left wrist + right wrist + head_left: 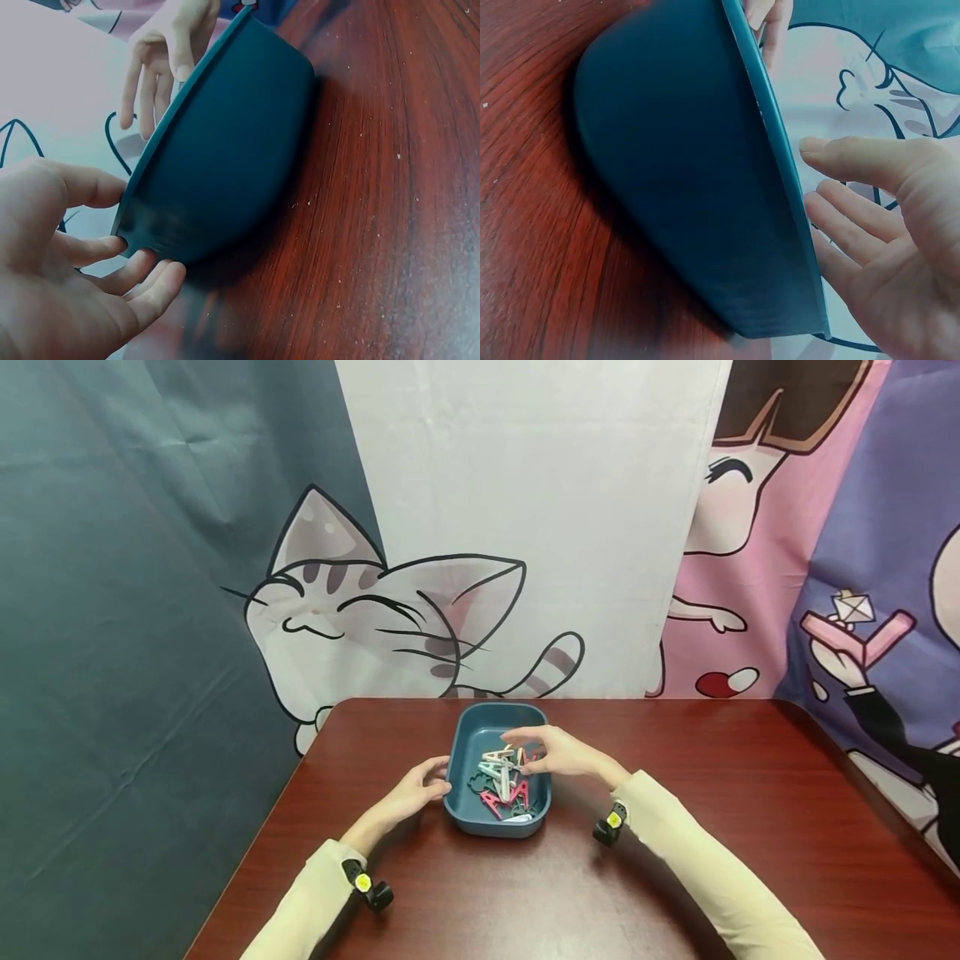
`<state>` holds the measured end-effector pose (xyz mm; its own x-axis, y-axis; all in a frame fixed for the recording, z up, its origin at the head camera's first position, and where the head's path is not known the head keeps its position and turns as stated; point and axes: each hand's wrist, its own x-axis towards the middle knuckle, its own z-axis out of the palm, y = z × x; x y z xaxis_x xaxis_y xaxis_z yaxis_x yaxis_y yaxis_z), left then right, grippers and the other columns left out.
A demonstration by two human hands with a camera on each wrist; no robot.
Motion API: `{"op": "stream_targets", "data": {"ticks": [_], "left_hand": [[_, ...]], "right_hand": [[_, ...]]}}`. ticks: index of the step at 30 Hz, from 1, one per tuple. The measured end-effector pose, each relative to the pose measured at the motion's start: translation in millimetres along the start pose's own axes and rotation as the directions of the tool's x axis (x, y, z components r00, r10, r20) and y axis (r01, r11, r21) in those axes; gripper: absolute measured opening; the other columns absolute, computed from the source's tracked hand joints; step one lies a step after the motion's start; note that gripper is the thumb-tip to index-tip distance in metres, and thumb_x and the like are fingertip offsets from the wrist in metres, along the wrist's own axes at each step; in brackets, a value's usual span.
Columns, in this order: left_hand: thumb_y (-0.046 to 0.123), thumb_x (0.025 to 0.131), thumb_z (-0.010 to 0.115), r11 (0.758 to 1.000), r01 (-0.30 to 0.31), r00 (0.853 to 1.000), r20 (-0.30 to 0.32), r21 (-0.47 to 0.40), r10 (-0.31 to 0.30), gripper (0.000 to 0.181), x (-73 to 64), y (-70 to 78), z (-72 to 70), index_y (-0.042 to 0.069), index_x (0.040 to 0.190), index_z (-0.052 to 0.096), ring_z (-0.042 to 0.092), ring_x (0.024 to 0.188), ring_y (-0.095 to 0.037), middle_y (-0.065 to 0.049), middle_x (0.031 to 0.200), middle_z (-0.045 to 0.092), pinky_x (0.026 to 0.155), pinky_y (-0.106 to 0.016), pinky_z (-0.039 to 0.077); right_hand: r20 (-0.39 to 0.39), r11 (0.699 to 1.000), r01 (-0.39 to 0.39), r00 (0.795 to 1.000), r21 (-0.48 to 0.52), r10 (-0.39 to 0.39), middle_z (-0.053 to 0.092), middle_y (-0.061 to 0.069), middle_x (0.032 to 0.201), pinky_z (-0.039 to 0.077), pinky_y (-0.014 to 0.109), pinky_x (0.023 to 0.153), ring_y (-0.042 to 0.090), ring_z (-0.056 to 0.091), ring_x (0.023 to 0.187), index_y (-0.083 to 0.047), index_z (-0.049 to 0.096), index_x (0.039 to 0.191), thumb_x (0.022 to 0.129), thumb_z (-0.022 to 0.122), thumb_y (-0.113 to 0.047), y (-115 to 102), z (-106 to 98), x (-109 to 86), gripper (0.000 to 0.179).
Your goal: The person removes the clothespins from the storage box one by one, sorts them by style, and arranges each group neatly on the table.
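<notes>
Left hand [417, 787], fingers spread, only touches bin rim [498, 824], 9 o'clock; right hand [566, 752], fingers parted, unladen, crosses it near 3, above clips [504, 783]. Table [720, 760] extends toward 3 o'clock.

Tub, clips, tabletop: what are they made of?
Tub: probably moulded plastic, satin; smooth blue wall, rounded corners, thin lip.
Clips: likely plastic, finish unclear; solid pinkish-red and pale colours, but too small to make out any springs.
Tabletop: wood or wood-look laminate, can't tell which; glossy, reddish-brown streaked grain with glare.

Soft glare sits on the tabletop [558, 902]; in dimmer wrist views the tub [232, 135] casts dark shadow.
</notes>
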<state>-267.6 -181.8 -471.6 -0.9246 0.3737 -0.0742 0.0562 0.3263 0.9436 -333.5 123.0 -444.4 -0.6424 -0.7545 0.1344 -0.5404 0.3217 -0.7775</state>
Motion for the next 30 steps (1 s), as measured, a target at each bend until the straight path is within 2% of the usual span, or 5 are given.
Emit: {"op": "stream_targets", "data": {"ticks": [6, 9, 20, 24, 30], "left_hand": [[0.005, 0.096, 0.053, 1.0, 0.005, 1.0, 0.004, -0.001, -0.005, 0.055, 0.1, -1.7, 1.7, -0.006, 0.145, 0.031, 0.052, 0.121, -0.042, -0.03, 0.136, 0.048, 0.092, -0.042, 0.054], [0.005, 0.096, 0.053, 1.0, 0.009, 1.0, -0.002, 0.001, -0.009, 0.054, 0.3, -3.0, 2.7, -0.006, 0.145, 0.032, 0.053, 0.121, -0.041, -0.03, 0.135, 0.049, 0.093, -0.044, 0.053], [0.011, 0.097, 0.053, 1.0, 0.026, 1.0, -0.016, 0.008, -0.025, 0.05, -0.4, -6.6, 4.7, -0.003, 0.143, 0.037, 0.054, 0.119, -0.034, -0.027, 0.135, 0.05, 0.095, -0.046, 0.052], [0.009, 0.098, 0.052, 1.0, 0.03, 0.999, -0.017, 0.006, -0.03, 0.049, -2.5, -3.0, 3.9, -0.005, 0.142, 0.036, 0.053, 0.12, -0.035, -0.029, 0.134, 0.049, 0.095, -0.048, 0.051], [0.01, 0.098, 0.051, 0.999, 0.035, 0.999, -0.012, 0.015, -0.035, 0.048, 0.1, -6.7, 1.5, -0.004, 0.142, 0.036, 0.053, 0.12, -0.034, -0.028, 0.133, 0.049, 0.096, -0.048, 0.051]], "right_hand": [[0.035, 0.999, -0.032, 0.999, -0.018, 0.033, 0.059, 0.016, 0.133, 0.056, 0.039, 0.083, 0.037, 0.059, 0.113, -0.013, 0.055, 0.135, 0.086, 0.069, -0.001, 2.9, 2.4, 7.2, 0.053], [0.06, 0.999, -0.047, 0.997, -0.01, 0.047, 0.057, 0.021, 0.133, 0.056, 0.033, 0.085, 0.037, 0.058, 0.116, -0.009, 0.055, 0.135, 0.086, 0.067, 0.003, 5.1, 3.8, 11.3, 0.052], [0.107, 0.986, -0.132, 0.984, -0.106, 0.143, 0.061, 0.017, 0.128, 0.058, 0.029, 0.072, 0.032, 0.062, 0.113, -0.005, 0.053, 0.136, 0.083, 0.071, 0.001, 4.4, 9.8, 27.4, 0.056], [0.12, 0.978, -0.16, 0.977, -0.136, 0.177, 0.059, 0.016, 0.132, 0.057, 0.035, 0.08, 0.033, 0.06, 0.116, -0.005, 0.052, 0.137, 0.083, 0.07, 0.003, 0.3, 14.5, 33.1, 0.057], [0.12, 0.963, -0.121, 0.981, -0.239, 0.153, 0.057, 0.011, 0.136, 0.054, 0.038, 0.087, 0.028, 0.057, 0.12, -0.006, 0.053, 0.136, 0.08, 0.072, 0.005, -2.1, 21.8, 38.5, 0.06]]}}
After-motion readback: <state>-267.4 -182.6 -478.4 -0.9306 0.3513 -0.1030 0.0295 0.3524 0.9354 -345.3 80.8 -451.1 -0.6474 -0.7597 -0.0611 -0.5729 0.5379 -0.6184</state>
